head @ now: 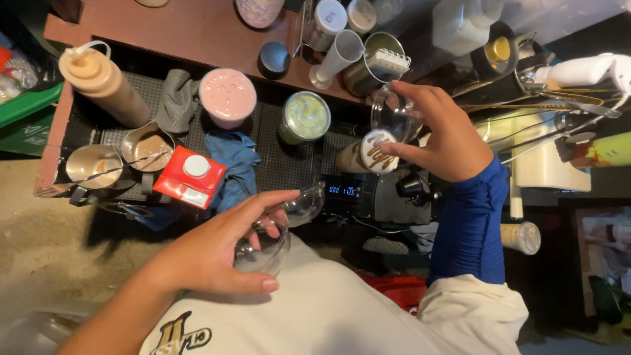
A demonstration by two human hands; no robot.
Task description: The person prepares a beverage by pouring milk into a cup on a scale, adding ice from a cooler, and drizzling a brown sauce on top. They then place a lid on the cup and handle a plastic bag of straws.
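My right hand [447,135] holds a clear dome lid [393,115] just above a cup of iced drink topped with cream and brown drizzle [368,154]. Close to my body, my left hand [220,253] grips a stack of clear dome lids [273,240], and one more lid [305,204] sticks out past the fingertips. A pink drink in a cup [227,96] and a pale green drink in a cup [304,117] stand on the black mat behind.
A red carton [190,177] lies beside two metal pitchers [121,158]. A tan squeeze bottle [102,79], blue cloth [233,161], grey cloth [174,98] and a digital scale [345,190] are around the mat. Cups and tools crowd the wooden shelf [190,33] and right side.
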